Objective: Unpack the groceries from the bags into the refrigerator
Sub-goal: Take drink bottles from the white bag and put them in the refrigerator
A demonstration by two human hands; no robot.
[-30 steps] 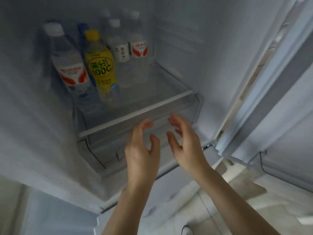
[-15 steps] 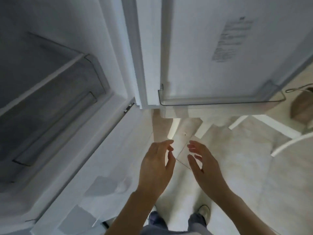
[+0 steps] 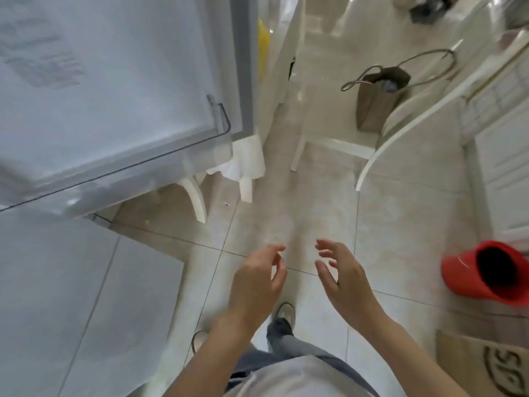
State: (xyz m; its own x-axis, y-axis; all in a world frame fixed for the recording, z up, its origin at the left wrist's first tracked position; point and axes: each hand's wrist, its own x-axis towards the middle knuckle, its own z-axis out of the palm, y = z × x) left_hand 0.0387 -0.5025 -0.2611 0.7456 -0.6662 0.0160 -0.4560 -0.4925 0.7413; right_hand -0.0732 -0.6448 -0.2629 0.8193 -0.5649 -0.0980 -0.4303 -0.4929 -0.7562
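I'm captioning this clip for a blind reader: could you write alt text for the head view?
Two empty hands, left hand and right hand, reach out open over a tiled floor. The open refrigerator door fills the upper left; a brown bag with long handles stands on the floor ahead, and a red container lies at right.

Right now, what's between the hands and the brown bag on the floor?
Head view: mostly bare floor tile, then the white chair's legs just before the brown bag. Both hands, left and right, are empty.
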